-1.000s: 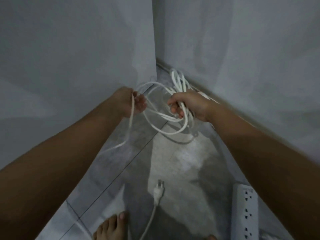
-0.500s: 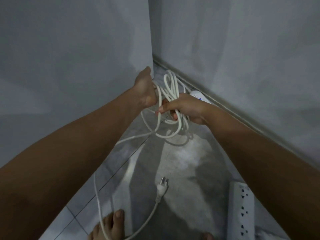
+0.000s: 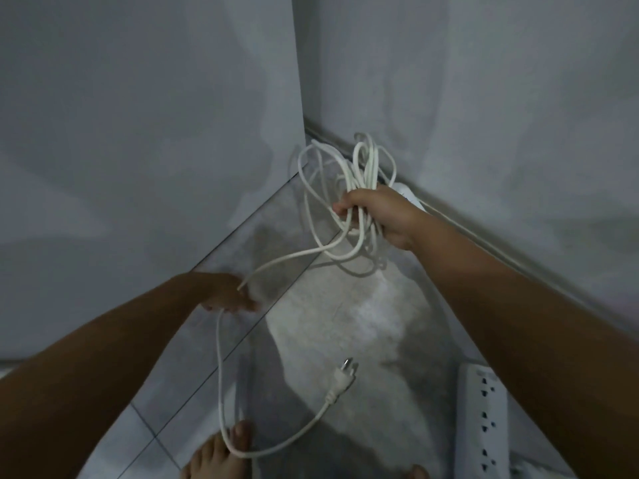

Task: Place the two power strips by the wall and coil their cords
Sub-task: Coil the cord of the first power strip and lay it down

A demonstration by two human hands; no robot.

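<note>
- Head view, only one: right hand (image 3: 375, 210) was closed around a loose bundle of cord loops (image 3: 349, 181), held up near the corner where the two walls met.
- Left hand (image 3: 230, 293) was lower and to the left, fingers curled lightly round the free run of the same cord (image 3: 221, 368); grip looked loose, more guide than clamp.
- From the left hand the cord dropped to the floor (image 3: 363, 326), curved past a bare foot (image 3: 221, 454) and ended at the plug (image 3: 340, 376), lying flat and untouched.
- One power strip (image 3: 482, 420) lay on the floor at lower right, close to the right wall (image 3: 484, 98). A second white body (image 3: 408, 193) showed just behind the right hand at the baseboard; probably the other strip, too hidden to confirm.
- Loops in the right hand were uneven, some long, some short, crossing each other.
- Judgement on doing this step well: let cord slide through the left hand, bring each length up to the right hand at matching loop size, lay it beside the last loop, not across it.
- Slack ran close to the foot; risk of snagging there, so lift clear before pulling.
- Plug should come in last, tucked against the bundle, then set the coil down by the strip at the wall.
</note>
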